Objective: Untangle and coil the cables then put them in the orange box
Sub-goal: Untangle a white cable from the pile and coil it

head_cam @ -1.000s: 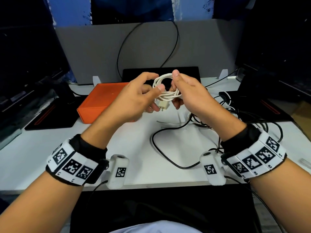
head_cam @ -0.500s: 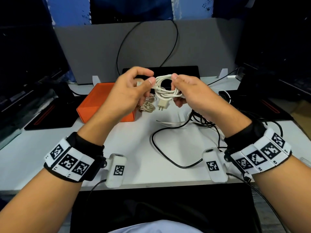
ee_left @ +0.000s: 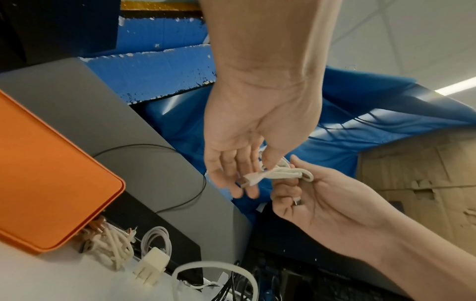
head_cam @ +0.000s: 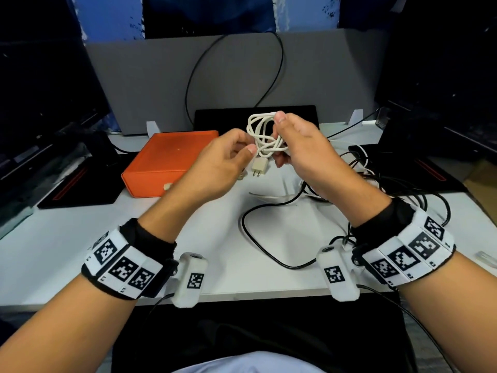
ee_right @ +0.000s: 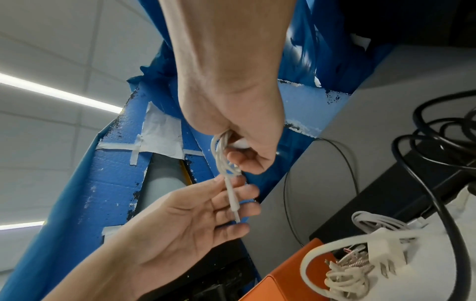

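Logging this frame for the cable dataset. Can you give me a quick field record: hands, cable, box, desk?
right hand: grips the coiled white cable, held up over the desk
left hand: thumb and fingers at the coil's loose end, fingers mostly straight
plug: white, two prongs, hangs below the coil
orange box: lid closed, on the white desk, to the left of the hands
black cables: loose, tangled, on the desk's right side
other white cables: bundle lying beside the box
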